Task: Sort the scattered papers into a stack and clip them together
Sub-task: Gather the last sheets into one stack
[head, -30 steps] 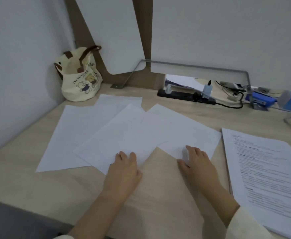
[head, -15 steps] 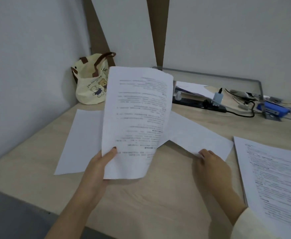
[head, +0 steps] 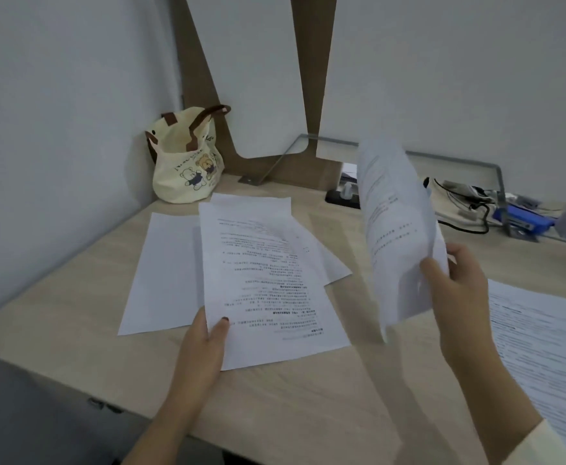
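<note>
My left hand (head: 204, 350) pinches the near left corner of a printed sheet (head: 264, 283) that lies print-up on the wooden desk (head: 291, 397). My right hand (head: 456, 297) holds a second printed sheet (head: 395, 236) raised and curled in the air, blurred by motion. A blank-side sheet (head: 164, 273) lies to the left, partly under the first. Another sheet's corner (head: 335, 266) pokes out beneath on the right. A printed stack (head: 550, 357) rests at the right edge. No clip is visible.
A cream tote bag (head: 187, 162) with bear print stands in the back left corner. A black power strip (head: 342, 198), cables (head: 472, 213) and a blue stapler (head: 526, 219) lie along the back right. Walls close the left and back sides.
My left hand has laid its lifted printed sheet down flat on the desk. My right hand has picked up the sheet it was touching and swung it upward.
</note>
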Motion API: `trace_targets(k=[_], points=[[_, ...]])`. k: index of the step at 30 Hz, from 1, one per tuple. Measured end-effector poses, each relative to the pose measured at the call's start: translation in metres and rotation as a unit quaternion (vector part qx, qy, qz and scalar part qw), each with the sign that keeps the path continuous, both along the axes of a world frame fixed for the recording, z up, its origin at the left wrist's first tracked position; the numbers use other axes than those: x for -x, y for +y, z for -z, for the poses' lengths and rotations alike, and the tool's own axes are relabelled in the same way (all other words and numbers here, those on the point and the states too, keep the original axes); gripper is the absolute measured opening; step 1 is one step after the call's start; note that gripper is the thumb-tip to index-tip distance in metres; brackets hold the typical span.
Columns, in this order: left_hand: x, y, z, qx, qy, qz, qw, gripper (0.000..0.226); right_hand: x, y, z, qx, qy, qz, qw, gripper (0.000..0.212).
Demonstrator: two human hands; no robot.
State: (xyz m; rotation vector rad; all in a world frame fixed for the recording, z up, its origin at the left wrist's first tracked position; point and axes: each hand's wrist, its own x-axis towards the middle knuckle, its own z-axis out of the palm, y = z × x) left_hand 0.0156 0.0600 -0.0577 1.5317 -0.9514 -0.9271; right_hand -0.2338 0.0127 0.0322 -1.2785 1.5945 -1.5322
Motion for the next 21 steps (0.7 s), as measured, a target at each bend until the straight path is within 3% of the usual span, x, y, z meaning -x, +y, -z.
trace_targets(k=[4,7,11,16,19,21], points=[[-0.002,0.004,0.001,0.008,0.013,0.005,1.000,0.031,0.002,0.012,-0.018,0.018,-0.140,-0.071,0.988,0.029],[-0.004,0.006,0.002,0.018,0.043,0.001,0.999,0.032,0.009,0.014,-0.006,-0.022,-0.231,-0.092,0.968,0.031],[-0.007,0.010,0.006,0.026,0.130,-0.019,0.991,0.033,0.011,0.014,0.033,-0.146,-0.240,-0.051,0.958,0.018],[-0.006,0.014,0.010,0.031,0.292,-0.109,0.950,0.033,0.005,0.020,0.068,-0.201,-0.251,-0.071,0.944,0.027],[0.007,0.018,0.006,0.013,0.361,-0.069,0.930,0.030,0.000,0.022,0.073,-0.222,-0.268,-0.081,0.934,0.026],[0.022,0.020,0.001,-0.059,0.390,-0.025,0.919,0.024,-0.003,0.021,0.072,-0.225,-0.289,-0.086,0.927,0.024]])
